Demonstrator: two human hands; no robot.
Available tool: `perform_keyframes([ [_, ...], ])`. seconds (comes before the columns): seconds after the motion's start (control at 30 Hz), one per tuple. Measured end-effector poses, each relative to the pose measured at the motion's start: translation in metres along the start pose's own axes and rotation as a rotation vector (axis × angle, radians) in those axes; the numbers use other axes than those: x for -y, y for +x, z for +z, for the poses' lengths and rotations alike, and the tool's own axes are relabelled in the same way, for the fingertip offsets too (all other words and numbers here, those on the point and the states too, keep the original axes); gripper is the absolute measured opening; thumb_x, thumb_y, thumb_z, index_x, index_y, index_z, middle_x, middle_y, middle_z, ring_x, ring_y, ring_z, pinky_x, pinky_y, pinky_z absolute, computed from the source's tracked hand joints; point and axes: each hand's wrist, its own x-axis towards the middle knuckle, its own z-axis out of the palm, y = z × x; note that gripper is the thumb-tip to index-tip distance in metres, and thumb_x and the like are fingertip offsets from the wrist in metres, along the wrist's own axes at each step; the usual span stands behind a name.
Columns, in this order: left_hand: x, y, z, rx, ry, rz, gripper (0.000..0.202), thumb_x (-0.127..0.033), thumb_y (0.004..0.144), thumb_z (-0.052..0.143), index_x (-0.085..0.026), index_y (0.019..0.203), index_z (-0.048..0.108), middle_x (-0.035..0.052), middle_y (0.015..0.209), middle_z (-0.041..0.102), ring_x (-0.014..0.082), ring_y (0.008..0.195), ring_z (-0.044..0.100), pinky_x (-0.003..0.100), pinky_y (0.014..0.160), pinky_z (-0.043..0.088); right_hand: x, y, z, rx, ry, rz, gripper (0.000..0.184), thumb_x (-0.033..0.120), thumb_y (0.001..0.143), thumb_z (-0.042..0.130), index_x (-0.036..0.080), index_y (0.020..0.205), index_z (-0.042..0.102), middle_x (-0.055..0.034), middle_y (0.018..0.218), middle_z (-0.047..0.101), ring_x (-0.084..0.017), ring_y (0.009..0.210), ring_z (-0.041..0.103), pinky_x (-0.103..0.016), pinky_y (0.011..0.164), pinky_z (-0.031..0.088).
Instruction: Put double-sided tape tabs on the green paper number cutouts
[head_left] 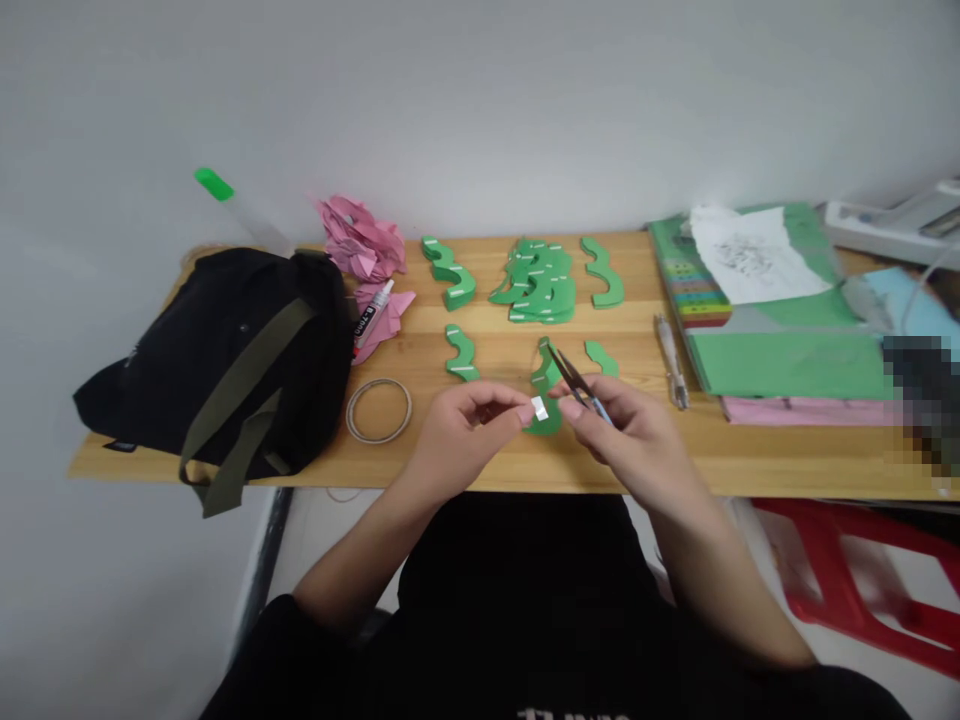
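Observation:
My left hand (480,430) is closed, pinching a small white strip (540,408), which looks like tape, between thumb and fingertips. Dark pointed tweezers (576,378) rest in my closed right hand (619,415), their tips aimed up and left. Just beneath my hands lies a wavy green paper piece (546,372), partly covered by them. A short green piece (461,352) with white strips is to the left, and another green piece (600,357) sits behind my right fingers. Further back is a heap of green cutouts (536,280), flanked by a left stack (450,275) and a right stack (602,273).
At left are a black bag (240,350), crumpled pink paper (361,240), a glue tube (373,318) and a tape roll (379,410). On the right lie a pen (672,362), green folders (787,362) and a creased white sheet (754,255). A red stool (817,560) stands below.

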Motion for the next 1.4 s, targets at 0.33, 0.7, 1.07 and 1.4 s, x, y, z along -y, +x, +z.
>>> perform_keyframes([
  [0.33,0.002,0.012,0.009,-0.167,-0.119,0.015,0.008,-0.025,0.067,0.073,-0.017,0.07,0.072,-0.0006,0.064,0.069,0.0088,0.056,0.056,0.023,0.059,0.048,-0.026,-0.016,0.014,-0.054,0.001,0.016,0.048,0.063,0.088,0.045,0.019,0.075,0.057,0.0058,0.053,0.03,-0.009,0.045,0.025,-0.024,0.041,0.019],
  [0.7,0.003,0.014,0.015,-0.172,-0.042,0.071,0.01,-0.026,0.07,0.069,-0.016,0.068,0.071,0.0024,0.069,0.072,0.0125,0.063,0.063,0.024,0.06,0.051,-0.024,-0.002,0.018,-0.112,-0.035,-0.085,0.045,0.059,0.089,0.048,0.019,0.068,0.055,0.0069,0.05,0.029,-0.008,0.045,0.025,-0.024,0.042,0.021],
  [1.07,0.008,0.016,0.017,-0.186,-0.065,0.059,0.009,-0.026,0.068,0.07,-0.016,0.069,0.071,0.0024,0.069,0.072,0.0124,0.063,0.063,0.023,0.059,0.051,-0.028,0.0,0.017,-0.128,0.003,-0.073,0.045,0.058,0.087,0.051,0.019,0.064,0.053,0.007,0.05,0.029,-0.007,0.044,0.023,-0.024,0.042,0.02],
  [1.4,0.006,0.017,0.006,0.005,-0.172,0.023,0.008,-0.023,0.066,0.073,-0.016,0.067,0.069,0.0002,0.068,0.069,0.0099,0.063,0.06,0.022,0.062,0.05,-0.019,-0.004,0.015,-0.101,-0.063,-0.1,0.048,0.059,0.087,0.049,0.019,0.06,0.05,0.0062,0.049,0.032,-0.008,0.045,0.027,-0.024,0.043,0.022],
])
